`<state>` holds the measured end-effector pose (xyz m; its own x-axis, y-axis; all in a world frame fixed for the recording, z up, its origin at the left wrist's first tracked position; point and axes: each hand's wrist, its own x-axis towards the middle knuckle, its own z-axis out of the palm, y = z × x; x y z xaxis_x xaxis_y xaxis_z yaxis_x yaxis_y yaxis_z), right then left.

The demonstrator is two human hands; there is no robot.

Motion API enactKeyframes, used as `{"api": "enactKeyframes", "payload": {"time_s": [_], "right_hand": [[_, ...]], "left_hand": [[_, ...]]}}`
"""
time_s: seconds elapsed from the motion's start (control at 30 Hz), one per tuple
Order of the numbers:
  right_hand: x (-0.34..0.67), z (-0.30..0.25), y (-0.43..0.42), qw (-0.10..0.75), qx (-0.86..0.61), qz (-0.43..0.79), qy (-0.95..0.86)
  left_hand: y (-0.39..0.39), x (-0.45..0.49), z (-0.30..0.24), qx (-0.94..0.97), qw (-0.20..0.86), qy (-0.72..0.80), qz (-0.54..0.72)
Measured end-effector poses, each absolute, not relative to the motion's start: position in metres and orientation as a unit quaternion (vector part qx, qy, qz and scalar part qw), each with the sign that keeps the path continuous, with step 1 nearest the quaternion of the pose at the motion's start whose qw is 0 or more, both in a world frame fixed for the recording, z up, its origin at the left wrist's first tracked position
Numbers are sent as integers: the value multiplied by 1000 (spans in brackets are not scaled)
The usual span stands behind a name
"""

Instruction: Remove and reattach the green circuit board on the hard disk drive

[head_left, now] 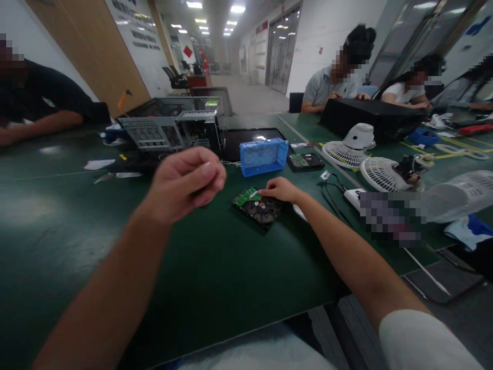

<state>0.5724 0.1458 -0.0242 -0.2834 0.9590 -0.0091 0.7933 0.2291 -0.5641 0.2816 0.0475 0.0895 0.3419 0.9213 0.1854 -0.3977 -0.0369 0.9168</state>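
A hard drive (261,207) lies on the green table (215,267), underside up, with its green circuit board (247,197) at the far-left end. My right hand (280,189) rests on the drive's far edge, fingers curled down onto it. My left hand (185,181) is raised above the table to the left of the drive, fingers pinched together; what they hold, if anything, is too small to see.
Behind the drive stand a blue plastic bin (263,156), a second hard drive (305,161) and an opened computer case (171,128). Dismantled white fans (352,146) and black cables (334,198) lie to the right. Other people sit around the table.
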Motion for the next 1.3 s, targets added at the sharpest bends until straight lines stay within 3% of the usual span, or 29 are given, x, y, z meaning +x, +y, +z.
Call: {"api": "enactKeyframes", "payload": {"time_s": [0.23, 0.57, 0.9, 1.3], "right_hand": [[573, -30, 148, 184, -573, 260, -755], [573, -34, 149, 203, -567, 275, -750], [573, -30, 147, 202, -570, 294, -740], [574, -32, 149, 213, -561, 305, -740]], "left_hand": [[89, 307, 36, 412, 727, 242, 493], [85, 303, 41, 354, 794, 200, 452], [100, 301, 29, 454, 618, 299, 567], [109, 309, 21, 406, 556, 233, 687]]}}
